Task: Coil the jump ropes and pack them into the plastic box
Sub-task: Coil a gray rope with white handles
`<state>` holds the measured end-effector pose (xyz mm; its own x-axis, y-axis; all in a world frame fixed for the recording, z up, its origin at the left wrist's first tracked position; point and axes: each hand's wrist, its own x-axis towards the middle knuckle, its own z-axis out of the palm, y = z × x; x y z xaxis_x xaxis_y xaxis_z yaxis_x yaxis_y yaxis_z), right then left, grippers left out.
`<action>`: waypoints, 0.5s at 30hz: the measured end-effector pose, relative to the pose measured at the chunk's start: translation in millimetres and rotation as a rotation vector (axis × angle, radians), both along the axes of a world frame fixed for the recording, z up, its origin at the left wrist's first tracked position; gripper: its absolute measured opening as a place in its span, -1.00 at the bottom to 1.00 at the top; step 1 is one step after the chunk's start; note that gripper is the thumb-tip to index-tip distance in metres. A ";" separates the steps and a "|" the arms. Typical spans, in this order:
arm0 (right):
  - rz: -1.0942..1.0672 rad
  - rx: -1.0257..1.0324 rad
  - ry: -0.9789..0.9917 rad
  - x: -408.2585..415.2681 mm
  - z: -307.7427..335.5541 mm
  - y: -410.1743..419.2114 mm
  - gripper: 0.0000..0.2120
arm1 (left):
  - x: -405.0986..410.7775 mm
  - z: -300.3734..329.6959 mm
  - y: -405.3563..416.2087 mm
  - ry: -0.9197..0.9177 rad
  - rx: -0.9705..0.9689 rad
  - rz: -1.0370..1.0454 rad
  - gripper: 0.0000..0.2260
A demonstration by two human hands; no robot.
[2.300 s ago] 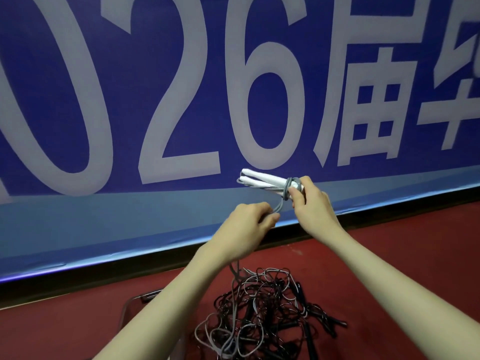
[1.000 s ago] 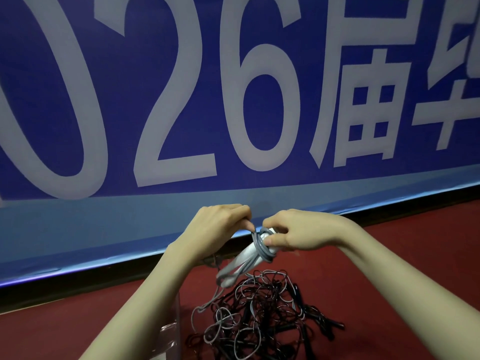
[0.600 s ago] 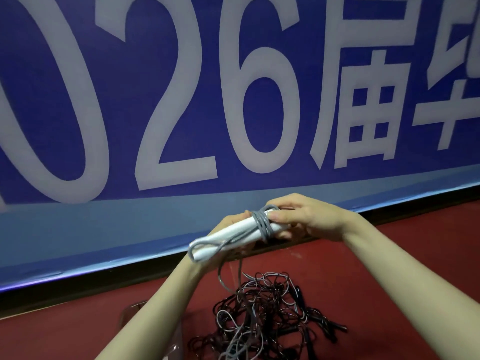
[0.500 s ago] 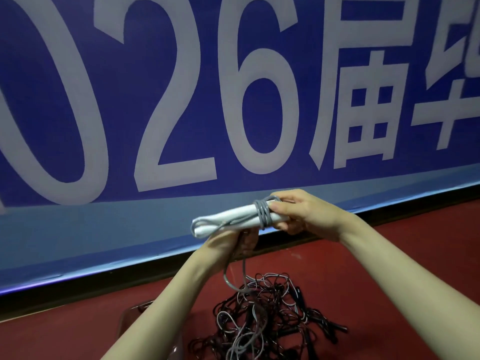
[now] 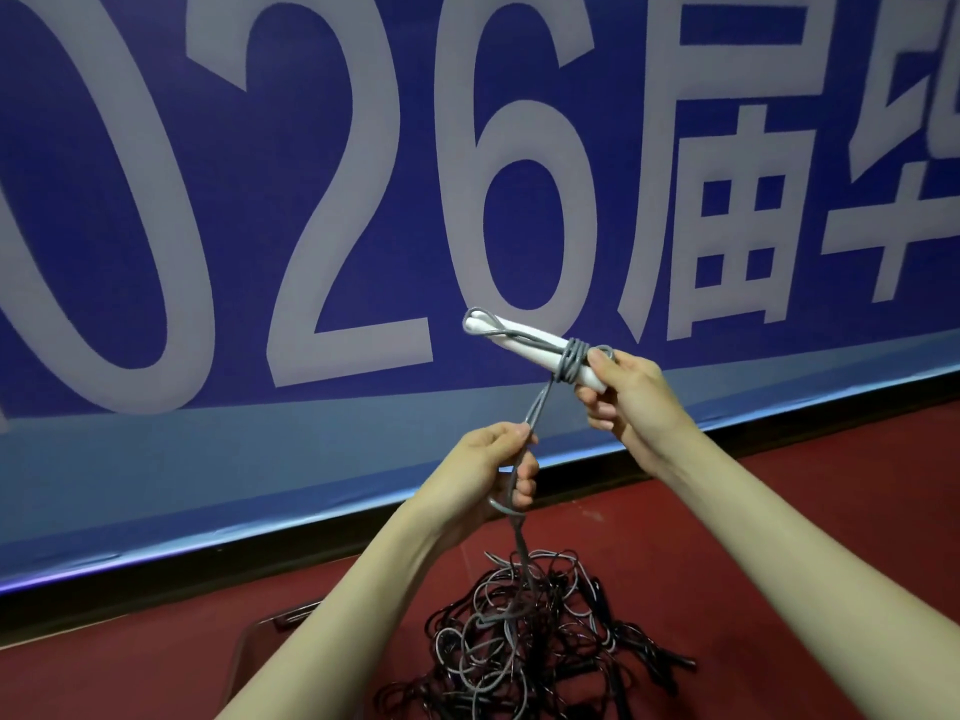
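At the far left a clear plastic box (image 5: pixel 244 662) showed on the red floor (image 5: pixel 779 537), half hidden behind my forearm. My left hand (image 5: pixel 493 465) pinched the grey cord (image 5: pixel 540 402), which ran up taut to the turns wound round the white handles (image 5: pixel 524 340). Below lay a tangled heap of jump ropes (image 5: pixel 530 641). My right hand (image 5: pixel 623 392) gripped the handles' near end, thumb on the coils, before the blue banner (image 5: pixel 363 200).

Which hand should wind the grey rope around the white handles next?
Probably the left hand: it already pinches the loose grey rope below the wraps. The right hand grips the white handles.
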<state>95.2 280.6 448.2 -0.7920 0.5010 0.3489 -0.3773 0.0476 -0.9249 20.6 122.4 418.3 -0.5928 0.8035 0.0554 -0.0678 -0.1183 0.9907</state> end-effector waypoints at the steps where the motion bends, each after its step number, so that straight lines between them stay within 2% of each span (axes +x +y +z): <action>1: -0.034 -0.004 -0.001 -1.0 -0.9 -0.3 -0.82 | -0.4 1.6 -1.1 0.017 -0.019 -0.008 -0.84; 5: -0.156 -0.066 0.028 -3.7 -0.2 -1.7 -0.82 | -4.0 3.1 -7.0 0.103 -0.111 -0.058 -0.85; 9: -0.328 -0.151 0.048 0.1 5.0 23.8 -0.79 | 1.5 -2.0 -10.9 0.248 -0.215 -0.012 -0.74; 12: -0.417 -0.042 -0.031 -1.9 -5.1 34.7 -0.77 | 8.5 -3.5 -6.6 0.546 -0.295 0.149 -0.68; 14: -0.442 0.008 -0.064 -5.7 -13.0 36.1 -0.77 | 10.5 -2.2 -4.1 0.756 -0.338 0.252 -0.72; 15: -0.449 0.021 -0.071 -7.0 -15.9 37.1 -0.77 | 11.3 -0.8 -3.7 0.801 -0.336 0.283 -0.76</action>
<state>88.2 317.7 432.3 -0.5205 0.7937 0.3150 -0.2502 0.2109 -0.9449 32.0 118.7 417.5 -0.6551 0.6824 0.3244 0.6428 0.2776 0.7140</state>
